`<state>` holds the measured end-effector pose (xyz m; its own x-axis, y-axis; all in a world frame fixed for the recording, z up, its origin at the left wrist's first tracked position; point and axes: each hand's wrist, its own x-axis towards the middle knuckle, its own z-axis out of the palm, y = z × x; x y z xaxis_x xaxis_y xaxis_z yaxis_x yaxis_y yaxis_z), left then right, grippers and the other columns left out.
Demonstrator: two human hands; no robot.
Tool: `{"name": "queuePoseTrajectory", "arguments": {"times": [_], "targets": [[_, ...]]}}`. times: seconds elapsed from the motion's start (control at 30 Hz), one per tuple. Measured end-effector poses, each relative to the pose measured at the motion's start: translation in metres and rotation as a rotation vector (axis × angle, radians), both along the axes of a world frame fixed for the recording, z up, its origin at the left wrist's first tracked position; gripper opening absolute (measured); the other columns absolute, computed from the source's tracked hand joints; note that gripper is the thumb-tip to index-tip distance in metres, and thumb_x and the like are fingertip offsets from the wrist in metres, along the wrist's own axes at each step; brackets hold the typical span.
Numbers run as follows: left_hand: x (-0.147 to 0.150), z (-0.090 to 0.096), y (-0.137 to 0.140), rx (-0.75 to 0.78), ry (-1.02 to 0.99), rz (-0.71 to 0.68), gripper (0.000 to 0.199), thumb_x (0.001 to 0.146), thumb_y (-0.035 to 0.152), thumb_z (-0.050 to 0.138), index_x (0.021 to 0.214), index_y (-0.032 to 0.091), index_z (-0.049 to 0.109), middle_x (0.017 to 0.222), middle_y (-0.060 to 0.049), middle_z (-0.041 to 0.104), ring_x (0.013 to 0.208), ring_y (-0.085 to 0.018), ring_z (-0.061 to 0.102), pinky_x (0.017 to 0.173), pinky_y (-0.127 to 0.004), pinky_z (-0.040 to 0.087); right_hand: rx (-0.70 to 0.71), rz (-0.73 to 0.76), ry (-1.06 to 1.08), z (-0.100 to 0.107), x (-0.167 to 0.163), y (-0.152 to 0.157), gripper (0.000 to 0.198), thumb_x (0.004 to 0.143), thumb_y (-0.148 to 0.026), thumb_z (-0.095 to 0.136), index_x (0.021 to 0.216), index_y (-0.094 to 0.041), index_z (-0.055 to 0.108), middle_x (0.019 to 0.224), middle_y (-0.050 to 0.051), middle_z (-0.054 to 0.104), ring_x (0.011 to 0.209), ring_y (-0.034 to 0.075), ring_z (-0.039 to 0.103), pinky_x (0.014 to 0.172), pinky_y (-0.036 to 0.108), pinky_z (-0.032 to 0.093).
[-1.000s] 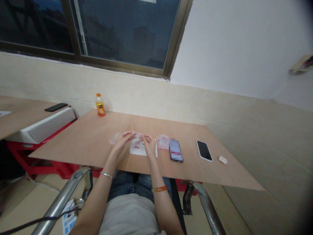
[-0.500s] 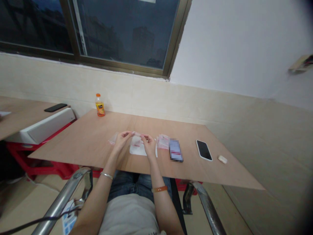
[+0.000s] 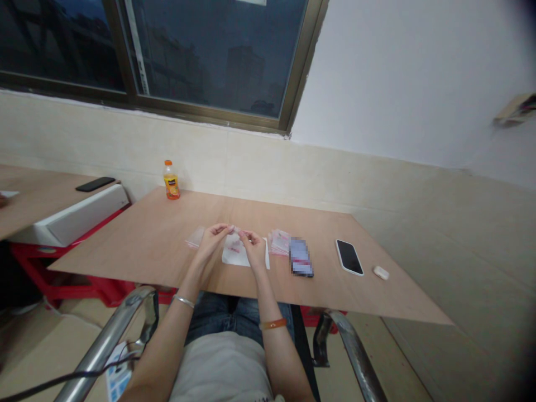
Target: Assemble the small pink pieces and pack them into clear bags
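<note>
My left hand (image 3: 213, 239) and my right hand (image 3: 253, 248) come together above a sheet of white paper (image 3: 240, 259). Between their fingertips they pinch the top edge of a small clear plastic bag (image 3: 235, 229), which is thin and hard to make out. Small reddish marks show below it, over the paper; whether they are on the bag or the sheet I cannot tell. Left of my left hand lie some clear plastic bags (image 3: 193, 240). On the right, beside the paper, is a stack of clear bags with pink marks (image 3: 280, 242).
A phone with a blurred screen (image 3: 301, 258) lies beside the stack. Farther right are a white-edged phone (image 3: 349, 257) and a small white case (image 3: 381, 272). An orange drink bottle (image 3: 171, 181) stands at the back left. Metal armrests (image 3: 355, 352) flank me below the table.
My hands have drawn slightly closer together along the bag's top edge, the left one shifting a little to the right. Things on my table have stayed put.
</note>
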<state>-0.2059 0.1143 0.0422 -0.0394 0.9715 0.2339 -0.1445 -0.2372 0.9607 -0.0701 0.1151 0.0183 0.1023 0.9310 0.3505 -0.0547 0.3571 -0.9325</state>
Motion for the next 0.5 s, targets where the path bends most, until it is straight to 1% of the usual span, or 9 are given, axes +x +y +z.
{"name": "queuePoseTrajectory", "arguments": {"times": [0.13, 0.27, 0.5], "targets": [[0.0017, 0.0010, 0.0001, -0.014, -0.026, -0.058, 0.023, 0.061, 0.029, 0.072, 0.076, 0.013, 0.066, 0.082, -0.005, 0.068, 0.076, -0.015, 0.060, 0.075, -0.027, 0.047, 0.004, -0.012, 0.001, 0.0016, 0.0007, -0.0014, 0.028, 0.072, -0.040, 0.060, 0.080, -0.014, 0.068, 0.075, 0.006, 0.069, 0.067, 0.016, 0.060, 0.060, 0.024, 0.046], [0.0018, 0.0025, -0.0005, -0.009, 0.014, -0.102, 0.020, 0.061, 0.029, 0.072, 0.073, 0.013, 0.066, 0.077, -0.004, 0.067, 0.072, -0.014, 0.058, 0.074, -0.027, 0.047, 0.004, -0.009, -0.017, 0.0012, 0.0010, -0.0017, 0.026, 0.073, -0.038, 0.059, 0.080, -0.014, 0.067, 0.074, 0.006, 0.068, 0.067, 0.015, 0.060, 0.058, 0.024, 0.045], [0.0036, 0.0047, -0.0025, 0.030, 0.031, -0.112, 0.018, 0.062, 0.029, 0.072, 0.068, 0.013, 0.066, 0.071, -0.003, 0.066, 0.068, -0.013, 0.056, 0.070, -0.025, 0.046, 0.031, -0.002, -0.047, 0.0012, 0.0002, -0.0018, 0.023, 0.076, -0.034, 0.057, 0.079, -0.013, 0.067, 0.076, 0.007, 0.068, 0.069, 0.016, 0.060, 0.058, 0.023, 0.045]]}}
